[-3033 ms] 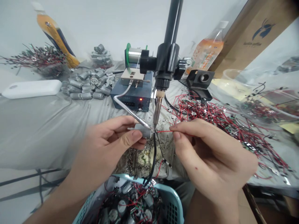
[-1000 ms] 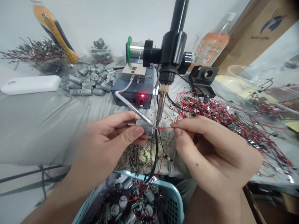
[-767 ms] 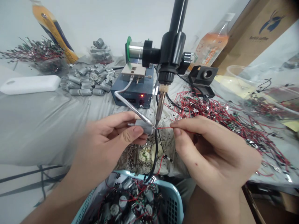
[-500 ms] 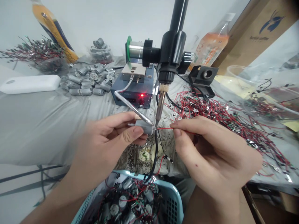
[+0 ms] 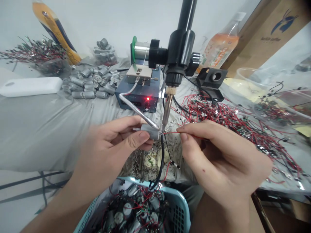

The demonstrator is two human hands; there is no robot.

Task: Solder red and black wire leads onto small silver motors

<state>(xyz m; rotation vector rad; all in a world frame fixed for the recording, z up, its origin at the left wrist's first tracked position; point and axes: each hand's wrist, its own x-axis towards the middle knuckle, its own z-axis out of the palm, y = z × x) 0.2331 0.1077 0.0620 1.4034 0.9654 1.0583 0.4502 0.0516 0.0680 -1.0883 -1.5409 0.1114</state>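
My left hand (image 5: 121, 139) is closed around a small grey motor (image 5: 150, 132), its shaft pointing left. Between the thumb and forefinger of my right hand (image 5: 216, 155) runs a red wire (image 5: 172, 132), its far end at the motor's right end. The soldering iron (image 5: 166, 115), clamped in a stand, points down with its tip at that same end. A bendable metal solder feed tube (image 5: 143, 113) ends beside the tip. From the motor's end hang a thick black cable (image 5: 161, 158) and a thin black wire (image 5: 168, 149).
Below the table edge stands a light blue basket (image 5: 179, 197) of wired motors. Behind my hands is a blue solder feeder (image 5: 138, 94) with a lit red lamp and a solder spool (image 5: 141, 51). Grey motors (image 5: 92, 82) lie left, red wires (image 5: 218, 116) right.
Hardly anything differs: both hands keep their hold on the motor and the red wire at the iron tip. The view has shifted very slightly.
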